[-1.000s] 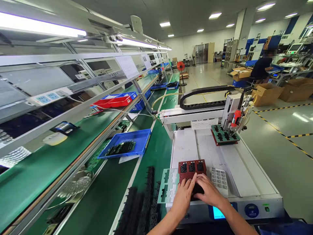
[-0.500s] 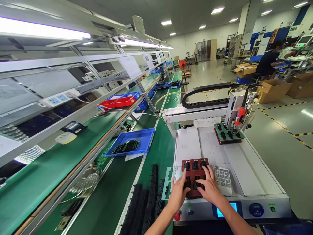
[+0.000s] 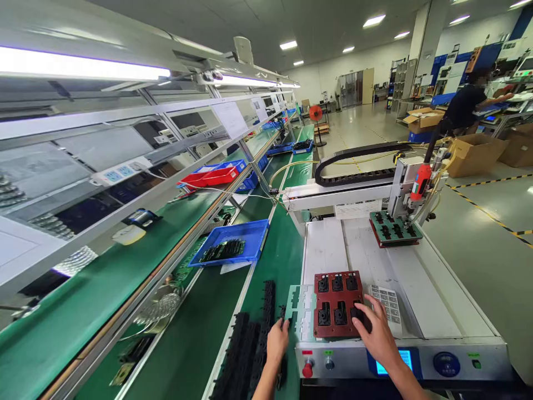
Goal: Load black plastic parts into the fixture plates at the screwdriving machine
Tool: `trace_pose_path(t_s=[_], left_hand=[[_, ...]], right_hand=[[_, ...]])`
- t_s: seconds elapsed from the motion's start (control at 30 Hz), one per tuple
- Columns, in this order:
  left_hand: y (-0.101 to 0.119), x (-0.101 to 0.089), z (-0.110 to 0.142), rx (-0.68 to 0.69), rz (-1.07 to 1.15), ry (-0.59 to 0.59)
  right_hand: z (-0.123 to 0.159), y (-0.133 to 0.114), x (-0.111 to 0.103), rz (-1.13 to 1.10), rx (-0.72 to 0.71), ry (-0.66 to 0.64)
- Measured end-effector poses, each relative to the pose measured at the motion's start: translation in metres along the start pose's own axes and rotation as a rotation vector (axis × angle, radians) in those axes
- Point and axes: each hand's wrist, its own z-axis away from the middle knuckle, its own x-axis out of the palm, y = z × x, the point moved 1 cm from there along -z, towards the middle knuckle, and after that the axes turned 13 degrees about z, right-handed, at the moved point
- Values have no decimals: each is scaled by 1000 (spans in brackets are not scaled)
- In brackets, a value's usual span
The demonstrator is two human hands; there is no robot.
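Note:
A red-brown fixture plate [image 3: 332, 300] lies at the front of the white machine bed, with black plastic parts [image 3: 340, 314] in its slots. My right hand [image 3: 377, 330] is at the plate's lower right slot, thumb and forefinger around the black part there. My left hand [image 3: 277, 341] is off the plate, beside the rows of black plastic parts [image 3: 250, 350] on the green bench. Its fingertips are closed together near a pale green cut-out plate [image 3: 302, 314]; what they hold, if anything, is hidden.
A grey gridded block [image 3: 386, 304] lies right of the fixture. Farther back, a second, green-topped fixture [image 3: 393, 230] sits under the machine's red-bodied screwdriver head [image 3: 421, 180]. A blue tray [image 3: 254, 244] holds dark parts. A red stop button [image 3: 307, 369] is on the front panel.
My left hand has left the fixture and moved left to the black parts. My right hand has shifted to the lower right slot. The view has turned slightly.

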Motion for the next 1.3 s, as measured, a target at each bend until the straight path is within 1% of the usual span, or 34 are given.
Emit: trace_pose_path(t_s=[0.07, 0.13, 0.2, 0.27, 0.33, 0.4, 0.47, 0.5, 0.53, 0.57, 0.6, 0.63, 0.7, 0.73, 0.8, 0.87, 0.9, 0.93, 1.0, 1.07, 1.17, 1.23, 1.3], left_hand=[[-9, -11, -10, -35, 42, -23], [-9, -15, -11, -37, 99, -46], [-3, -17, -8, -26, 146, -55], [8, -23, -5, -4, 173, -42], [23, -40, -1, 13, 176, 25], [41, -67, 4, 26, 161, 151], [62, -95, 12, 47, 169, 273], [73, -105, 17, 56, 206, 307], [83, -110, 22, 57, 281, 316], [93, -109, 27, 46, 386, 301], [101, -103, 33, 18, 511, 264], [108, -91, 38, -20, 635, 211], [118, -54, 49, -105, 803, 79], [120, -33, 53, -130, 826, 16], [120, 8, 60, -140, 800, -76], [114, 36, 62, -105, 745, -120], [110, 45, 61, -82, 712, -123], [105, 50, 60, -57, 669, -111], [94, 50, 56, 1, 556, -61], [82, 44, 52, 59, 432, -31], [68, 30, 48, 136, 296, -74], [66, 23, 44, 186, 215, -124], [73, 18, 40, 240, 135, -184]], right_hand=[[6, 12, -2, -11, 23, 61], [8, 21, -5, -25, 28, 96], [6, 25, -9, -47, 29, 116], [3, 24, -14, -83, 37, 127], [0, 21, -20, -142, 49, 114], [0, 16, -24, -222, 58, 84], [1, 9, -25, -305, 64, 28], [3, 4, -24, -344, 69, -12], [4, -1, -22, -384, 77, -59], [5, -7, -18, -423, 88, -113], [5, -13, -15, -464, 100, -165], [4, -19, -10, -502, 109, -207], [0, -28, -2, -541, 118, -253], [-4, -30, 1, -533, 133, -247], [-12, -25, 6, -476, 210, -184], [-19, -12, 9, -409, 300, -125], [-21, -3, 10, -382, 330, -109], [-22, 5, 12, -355, 339, -100], [-19, 22, 13, -285, 308, -63], [-14, 38, 13, -198, 270, 19], [-9, 56, 12, -80, 241, 138], [-17, 58, 13, -37, 205, 189], [-36, 46, 16, 8, 127, 215]])
